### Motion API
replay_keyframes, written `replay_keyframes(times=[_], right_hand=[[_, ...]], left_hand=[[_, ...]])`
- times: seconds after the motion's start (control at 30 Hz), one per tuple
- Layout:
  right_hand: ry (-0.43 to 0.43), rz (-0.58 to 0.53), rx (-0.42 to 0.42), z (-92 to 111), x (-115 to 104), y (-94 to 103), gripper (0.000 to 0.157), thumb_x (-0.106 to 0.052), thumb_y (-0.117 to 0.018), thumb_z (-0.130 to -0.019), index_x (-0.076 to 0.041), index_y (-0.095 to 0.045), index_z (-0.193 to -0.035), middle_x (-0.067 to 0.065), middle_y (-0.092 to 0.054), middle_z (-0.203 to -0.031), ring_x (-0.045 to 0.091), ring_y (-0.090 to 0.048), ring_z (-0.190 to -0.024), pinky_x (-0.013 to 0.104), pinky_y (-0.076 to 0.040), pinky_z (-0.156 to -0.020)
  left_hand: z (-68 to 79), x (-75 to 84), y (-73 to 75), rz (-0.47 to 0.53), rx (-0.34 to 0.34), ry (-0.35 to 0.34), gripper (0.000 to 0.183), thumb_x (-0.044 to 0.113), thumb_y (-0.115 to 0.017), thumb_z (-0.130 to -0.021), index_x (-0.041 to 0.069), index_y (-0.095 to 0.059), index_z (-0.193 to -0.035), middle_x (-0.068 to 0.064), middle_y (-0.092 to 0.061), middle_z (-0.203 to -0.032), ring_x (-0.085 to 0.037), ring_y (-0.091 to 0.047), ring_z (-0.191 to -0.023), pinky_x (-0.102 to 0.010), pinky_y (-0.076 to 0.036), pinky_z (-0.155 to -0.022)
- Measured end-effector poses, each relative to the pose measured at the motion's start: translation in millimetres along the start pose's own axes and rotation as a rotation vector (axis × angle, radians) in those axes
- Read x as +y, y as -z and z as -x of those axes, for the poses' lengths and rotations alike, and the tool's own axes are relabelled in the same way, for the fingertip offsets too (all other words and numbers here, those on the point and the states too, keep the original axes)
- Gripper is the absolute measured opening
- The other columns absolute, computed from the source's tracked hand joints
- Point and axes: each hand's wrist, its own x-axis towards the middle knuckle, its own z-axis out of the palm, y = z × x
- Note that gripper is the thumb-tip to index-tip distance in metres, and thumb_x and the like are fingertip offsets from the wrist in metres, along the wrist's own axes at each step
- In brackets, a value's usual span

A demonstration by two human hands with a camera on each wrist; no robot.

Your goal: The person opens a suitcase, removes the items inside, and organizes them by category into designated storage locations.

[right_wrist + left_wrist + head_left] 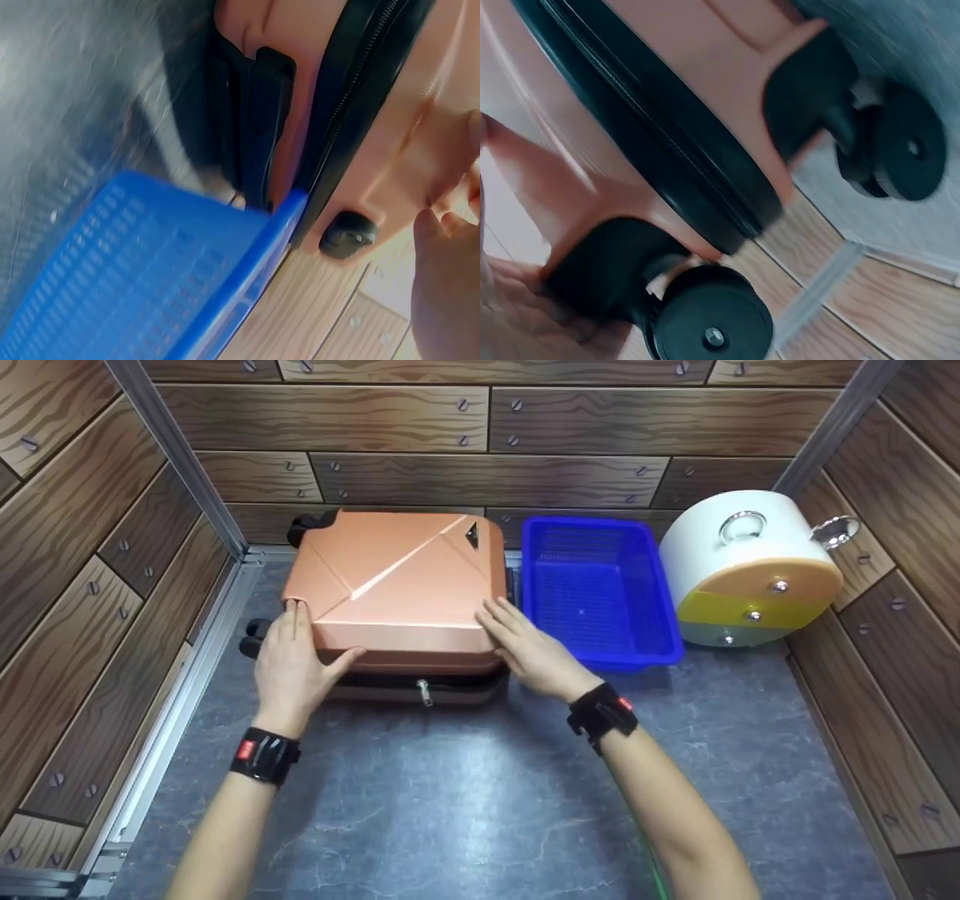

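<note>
A rose-gold hard-shell suitcase (405, 577) lies flat on the floor, its zipped side toward me and a metal zipper pull (425, 693) hanging from it. My left hand (291, 664) rests on its near left corner, fingers straight on the top shell and thumb along the front edge. In the left wrist view that hand is beside a black caster wheel (712, 330). My right hand (536, 652) touches the near right corner with extended fingers. The right wrist view shows the black zipper band (352, 97) and a small black foot (348, 235) near its fingertips.
A blue plastic basket (600, 657) stands close against the suitcase's right side. Right of it is a white rounded drawer box (720, 532) with coloured drawer fronts. Wood-patterned walls (570, 420) enclose the grey floor (465, 810), with a metal rail (176, 705) along the left.
</note>
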Motion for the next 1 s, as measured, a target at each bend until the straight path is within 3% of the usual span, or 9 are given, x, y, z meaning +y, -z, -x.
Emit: replay_keyframes(times=[0.13, 0.4, 0.53, 0.73, 0.83, 0.93, 1.0], right_hand=[[-0.012, -0.008, -0.004, -1, 7, 4.0, 0.070, -0.013, -0.054, -0.105, -0.018, -0.018, -0.165, 0.004, -0.011, -0.171, 0.023, -0.009, -0.156, 0.049, -0.021, -0.122], [-0.006, -0.010, 0.023, -3, 5, 3.5, 0.069, -0.014, -0.054, -0.104, -0.018, -0.020, -0.165, 0.003, -0.012, -0.171, 0.022, -0.011, -0.156, 0.048, -0.022, -0.122], [-0.016, 0.006, 0.063, -7, 1, -0.7, 0.071, -0.019, -0.060, -0.101, -0.016, -0.026, -0.163, 0.005, -0.016, -0.170, 0.022, -0.013, -0.156, 0.046, -0.020, -0.123], [0.011, 0.061, 0.092, -23, -9, -4.3, 0.079, -0.041, -0.063, -0.099, -0.006, -0.027, -0.161, 0.012, -0.017, -0.169, 0.025, -0.010, -0.156, 0.045, -0.011, -0.125], [0.037, 0.105, 0.084, -34, -13, -5.5, 0.083, -0.046, -0.061, -0.099, -0.006, -0.025, -0.162, 0.014, -0.016, -0.169, 0.027, -0.010, -0.156, 0.046, -0.009, -0.125], [0.036, 0.134, 0.057, -40, -17, -8.0, 0.083, -0.048, -0.060, -0.099, -0.008, -0.025, -0.162, 0.012, -0.018, -0.168, 0.027, -0.012, -0.156, 0.044, -0.007, -0.126], [0.028, 0.140, 0.050, -41, -20, -9.3, 0.081, -0.048, -0.061, -0.099, -0.009, -0.027, -0.162, 0.012, -0.022, -0.167, 0.028, -0.014, -0.155, 0.042, -0.006, -0.126]], left_hand=[[2.2, 7.3, -4.0, -0.002, -0.001, 0.014, 0.121, 0.078, -0.065, -0.081, -0.010, -0.028, -0.155, -0.031, -0.031, -0.159, -0.047, -0.036, -0.142, -0.054, -0.025, -0.120], [-10.1, -1.4, -7.8, 0.010, -0.063, 0.002, 0.119, 0.078, -0.058, -0.085, -0.006, -0.020, -0.159, -0.028, -0.022, -0.163, -0.044, -0.026, -0.149, -0.051, -0.017, -0.124], [-6.9, -6.0, -10.4, 0.036, -0.033, 0.008, 0.119, 0.078, -0.061, -0.084, -0.005, -0.021, -0.160, -0.026, -0.022, -0.164, -0.044, -0.026, -0.149, -0.050, -0.016, -0.124], [-3.2, -4.4, -12.2, 0.055, 0.014, -0.001, 0.113, 0.071, -0.066, -0.087, -0.004, -0.023, -0.159, -0.024, -0.020, -0.166, -0.042, -0.018, -0.152, -0.050, -0.013, -0.124], [2.2, 6.7, -16.5, 0.060, 0.079, -0.059, 0.093, 0.060, -0.065, -0.093, -0.002, -0.034, -0.156, -0.024, -0.023, -0.165, -0.040, -0.016, -0.153, -0.050, -0.011, -0.125], [15.9, 24.7, -25.8, 0.125, 0.206, -0.191, 0.060, 0.041, -0.069, -0.095, 0.002, -0.056, -0.138, -0.022, -0.047, -0.150, -0.039, -0.040, -0.141, -0.053, -0.029, -0.118], [27.2, 38.4, -34.5, 0.173, 0.262, -0.290, 0.038, 0.032, -0.072, -0.093, 0.005, -0.067, -0.119, -0.016, -0.064, -0.126, -0.035, -0.058, -0.119, -0.049, -0.045, -0.104]])
